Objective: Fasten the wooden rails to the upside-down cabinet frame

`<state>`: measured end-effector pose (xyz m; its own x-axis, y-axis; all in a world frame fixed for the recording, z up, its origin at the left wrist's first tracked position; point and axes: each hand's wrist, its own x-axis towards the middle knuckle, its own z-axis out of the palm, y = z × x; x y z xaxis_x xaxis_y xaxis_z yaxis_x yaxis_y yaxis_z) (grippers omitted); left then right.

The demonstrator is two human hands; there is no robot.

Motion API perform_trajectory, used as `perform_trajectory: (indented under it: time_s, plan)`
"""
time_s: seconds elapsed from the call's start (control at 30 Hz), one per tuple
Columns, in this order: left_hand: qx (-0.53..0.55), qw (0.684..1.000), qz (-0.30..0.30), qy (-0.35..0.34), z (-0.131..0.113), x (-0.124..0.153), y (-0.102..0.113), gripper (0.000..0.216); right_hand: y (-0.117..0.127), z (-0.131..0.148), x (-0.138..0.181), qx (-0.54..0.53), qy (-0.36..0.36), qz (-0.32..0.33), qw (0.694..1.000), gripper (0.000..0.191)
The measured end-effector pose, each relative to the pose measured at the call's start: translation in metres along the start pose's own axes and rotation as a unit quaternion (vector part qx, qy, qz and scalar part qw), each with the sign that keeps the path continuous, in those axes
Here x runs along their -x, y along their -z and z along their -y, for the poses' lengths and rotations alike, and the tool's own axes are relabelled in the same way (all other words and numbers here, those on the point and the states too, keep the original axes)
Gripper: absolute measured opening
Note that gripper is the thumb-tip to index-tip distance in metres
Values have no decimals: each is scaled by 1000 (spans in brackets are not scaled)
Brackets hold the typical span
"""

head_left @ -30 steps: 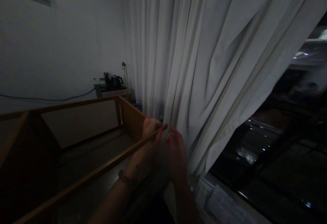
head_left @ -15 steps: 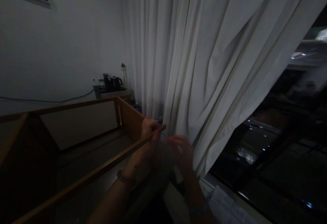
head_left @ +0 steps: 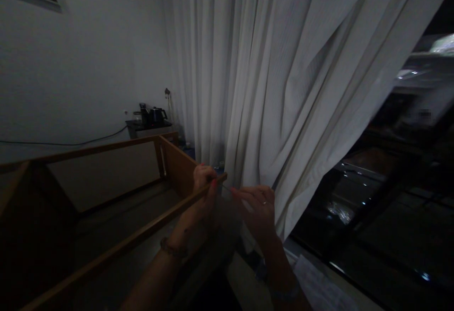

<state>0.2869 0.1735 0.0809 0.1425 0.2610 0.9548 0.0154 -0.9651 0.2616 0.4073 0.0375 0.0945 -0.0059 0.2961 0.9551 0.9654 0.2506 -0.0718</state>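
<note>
An open wooden frame, like a shelf unit lying on its side (head_left: 117, 249), fills the lower left. My left hand (head_left: 203, 193) is closed around the near corner of its thin front rail. My right hand (head_left: 258, 207), a ring on one finger, pinches a thin pin-like piece (head_left: 227, 188) whose tip points at that corner. The room is dim and the small piece is hard to make out.
A white curtain (head_left: 276, 89) hangs just behind the hands. A dark window (head_left: 383, 197) lies to the right. A small table with a kettle (head_left: 152, 117) stands by the wall, and a cable (head_left: 71, 143) runs along it. Papers (head_left: 319, 287) lie at bottom right.
My right hand has swung out to the right and turned, and its fingers now show pinching the small piece at the rail's corner. My left hand has stayed on the rail.
</note>
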Motion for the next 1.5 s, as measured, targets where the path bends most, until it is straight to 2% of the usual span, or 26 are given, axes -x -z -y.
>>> perform_trajectory:
  time_s: [0.1, 0.17, 0.23, 0.3, 0.4, 0.43, 0.47, 0.53, 0.63, 0.73, 0.8, 0.87, 0.93, 1.03, 1.13, 1.2, 1.43, 1.5]
  plan:
    - [-6, 1000, 1, 5, -1, 0, 1, 19, -2, 12, 0, -100, -115, 22, 988, 10]
    - [-4, 1000, 5, 11, -1, 0, 1, 19, -4, 18, -1, -181, -204, 35, 961, 24]
    - [-1, 1000, 11, 16, 0, 1, 1, 20, -7, 20, -1, -285, -299, 45, 910, 34]
    - [-1, 1000, 12, 15, 0, 1, 1, 20, -12, 20, -1, -398, -376, 63, 834, 33]
    - [-12, 1000, 3, 6, -1, 0, 1, 21, -22, 18, 2, -520, -450, 74, 723, 33]
    - [-15, 1000, 2, 4, -1, 0, 1, 21, -25, 17, 4, -536, -463, 70, 703, 34]
    - [-16, 1000, 3, 2, -1, -1, 1, 21, -27, 16, 5, -542, -467, 67, 696, 35]
    - [-18, 1000, 7, 4, -2, -1, 1, 21, -30, 13, 8, -526, -451, 77, 717, 35]
    - [-21, 1000, 15, 13, -3, 0, 2, 19, -30, 9, 11, -473, -382, 97, 788, 33]
    - [-17, 1000, 18, 18, -2, 1, 2, 19, -29, 3, 12, -412, -272, 71, 867, 34]
    - [-12, 1000, 15, 15, -1, 1, 1, 19, -30, 1, 13, -367, -202, 36, 907, 32]
    - [-11, 1000, 14, 9, -2, 0, 1, 19, -33, 1, 12, -330, -156, 5, 931, 29]
    - [-13, 1000, 17, 11, -3, -1, 2, 18, -36, 3, 10, -306, -138, -20, 942, 31]
    - [-16, 1000, 15, 14, -6, -2, 3, 19, -45, 12, 7, -287, -181, -56, 939, 36]
    - [-21, 1000, 14, 17, -8, -2, 3, 22, -52, 21, 7, -304, -273, -102, 907, 27]
    - [-23, 999, 17, 21, -7, -2, 3, 21, -53, 26, 6, -320, -320, -115, 884, 29]
    - [-29, 999, 27, 26, -4, 1, 3, 21, -38, 36, 1, -378, -431, -72, 817, 30]
    - [-27, 999, 24, 21, -3, 1, 2, 22, -37, 35, 3, -388, -433, -58, 812, 28]
